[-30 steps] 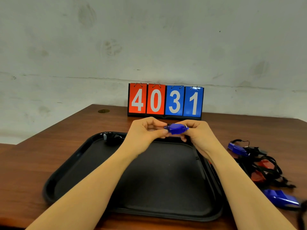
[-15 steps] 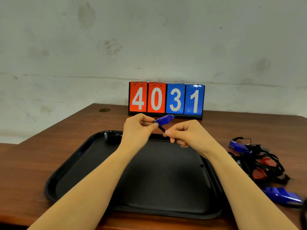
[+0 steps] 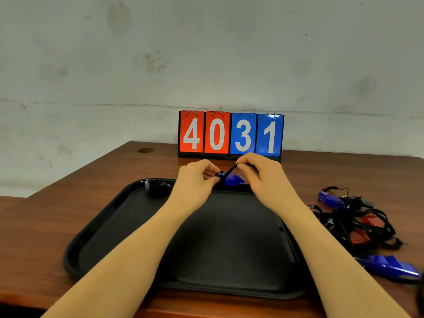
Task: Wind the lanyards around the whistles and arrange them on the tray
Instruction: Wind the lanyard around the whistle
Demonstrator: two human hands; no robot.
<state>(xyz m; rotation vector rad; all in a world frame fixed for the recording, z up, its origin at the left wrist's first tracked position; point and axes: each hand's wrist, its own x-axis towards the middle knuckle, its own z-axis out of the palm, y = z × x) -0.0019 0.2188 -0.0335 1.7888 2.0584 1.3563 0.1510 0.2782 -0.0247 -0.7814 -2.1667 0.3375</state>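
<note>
While the left hand (image 3: 195, 180) pinches the near end of a blue whistle (image 3: 230, 179) between curled thumb and fingers, the right hand (image 3: 261, 177) pinches its black lanyard (image 3: 231, 169), which runs taut from the whistle up to the right fingertips. Both hands hover over the far edge of the black tray (image 3: 96, 237), close together, with the whistle between them and partly hidden by the left fingers.

At the tray's far left corner lies 1 dark bundle (image 3: 157, 188), apparently a whistle already wrapped in cord, though its colour cannot be told. Both forearms cross the tray's floor from the near edge and cover much of it.

On the wooden table (image 3: 57, 214), just beside the tray's right edge, sits a tangled heap of black lanyards (image 3: 358, 223) with 2 red whistles (image 3: 367, 220) caught inside it. A blue whistle at the far side of the heap (image 3: 331, 200) points toward the tray, and another blue whistle near the table's front right (image 3: 392, 267) lies apart from the tangle, blurred at its far end. The right forearm hides the heap's left fringe.

Against the wall at the table's far edge stands a flip scoreboard (image 3: 230, 134) showing 4 and 0 on red cards, 3 and 1 on blue. A small round brass fitting (image 3: 145, 150) sits in the tabletop near the far left corner.
</note>
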